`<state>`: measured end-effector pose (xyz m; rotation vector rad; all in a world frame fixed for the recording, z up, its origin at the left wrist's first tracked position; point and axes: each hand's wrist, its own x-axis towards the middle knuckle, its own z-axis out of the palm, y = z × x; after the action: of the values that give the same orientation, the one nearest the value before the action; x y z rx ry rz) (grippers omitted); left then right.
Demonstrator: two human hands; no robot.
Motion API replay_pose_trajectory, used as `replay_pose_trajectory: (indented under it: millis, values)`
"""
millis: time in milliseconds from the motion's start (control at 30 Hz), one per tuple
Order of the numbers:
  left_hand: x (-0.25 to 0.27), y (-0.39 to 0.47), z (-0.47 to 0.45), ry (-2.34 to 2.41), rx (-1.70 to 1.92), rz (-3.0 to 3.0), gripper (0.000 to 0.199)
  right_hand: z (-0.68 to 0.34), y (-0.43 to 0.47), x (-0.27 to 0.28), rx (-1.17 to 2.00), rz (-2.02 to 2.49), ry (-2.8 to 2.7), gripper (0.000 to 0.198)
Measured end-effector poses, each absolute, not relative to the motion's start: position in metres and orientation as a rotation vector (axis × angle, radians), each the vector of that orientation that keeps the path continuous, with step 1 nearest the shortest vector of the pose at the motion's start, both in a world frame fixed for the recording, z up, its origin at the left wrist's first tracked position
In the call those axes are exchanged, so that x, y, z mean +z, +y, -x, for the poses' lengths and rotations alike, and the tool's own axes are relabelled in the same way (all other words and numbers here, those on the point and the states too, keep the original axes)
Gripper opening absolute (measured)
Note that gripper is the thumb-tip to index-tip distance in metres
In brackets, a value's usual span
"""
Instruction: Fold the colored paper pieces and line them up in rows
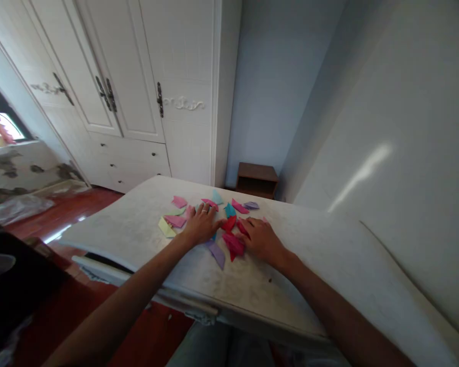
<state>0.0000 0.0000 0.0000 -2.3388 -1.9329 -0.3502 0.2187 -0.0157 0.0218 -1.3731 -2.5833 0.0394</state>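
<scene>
Folded paper pieces in several colours lie scattered on a white table (pixel 145 214). My left hand (pixel 202 225) rests palm down over some of them, its fingers spread, with a ring on one finger. Beyond its fingertips is a dark pink folded paper (pixel 210 204); a purple folded paper (pixel 216 255) lies just below it. My right hand (pixel 263 238) lies over the right side of the pile, fingers outstretched onto red and pink pieces. Near its fingers are a red folded paper (pixel 229 223) and a magenta folded paper (pixel 234 243). My palms hide some pieces.
On the left, a yellow folded paper (pixel 166 228) sits near pink ones. A partly pulled-out drawer (pixel 103 270) juts from the table's front. White wardrobes (pixel 187 137) stand behind, beside a small brown cabinet (pixel 257 172). A wall (pixel 386 127) borders the right.
</scene>
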Motion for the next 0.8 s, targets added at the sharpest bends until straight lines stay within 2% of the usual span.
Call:
replay_pose_trajectory:
  millis: [200, 300, 500, 633, 800]
  values:
    - [0.006, -0.014, 0.001, -1.742, -0.707, 2.347, 0.049, -0.199, 0.005, 0.015, 0.382, 0.748, -2.628, 0.042]
    - [0.01, -0.029, 0.0, -1.638, -0.821, 2.453, 0.046, -0.189, 0.029, 0.007, 0.492, 0.62, -2.534, 0.04]
    - [0.011, -0.061, -0.006, -1.458, -0.749, 2.707, 0.059, -0.174, 0.06, 0.004, 0.432, 0.709, -2.403, 0.028]
    - [0.01, -0.07, -0.003, -1.34, -0.622, 2.849, 0.052, -0.177, 0.062, 0.007, 0.347, 0.762, -2.56, 0.021]
    - [0.005, -0.074, 0.006, -1.414, -0.656, 2.72, 0.048, -0.185, 0.061, 0.012, 0.196, 0.932, -2.623, 0.024]
